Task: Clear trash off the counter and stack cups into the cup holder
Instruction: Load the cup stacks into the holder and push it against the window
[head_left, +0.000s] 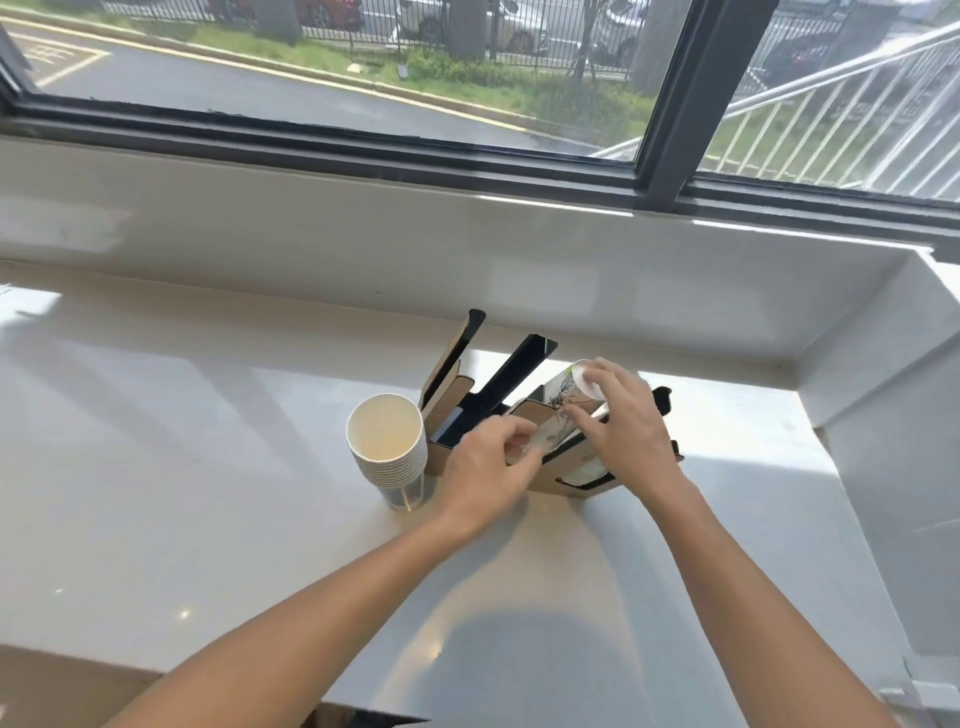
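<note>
Both hands, left (485, 467) and right (626, 415), grip a printed cup stack (563, 402) lying slantwise, base toward the window, in the cup holder (452, 387) on a white counter (208, 467).

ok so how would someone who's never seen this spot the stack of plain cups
On the white counter under the window, find the slanted cardboard cup holder near the back wall. The stack of plain cups stands upright just left of it, open end up, free of both hands; the printed cups lie tilted in the holder.
</note>
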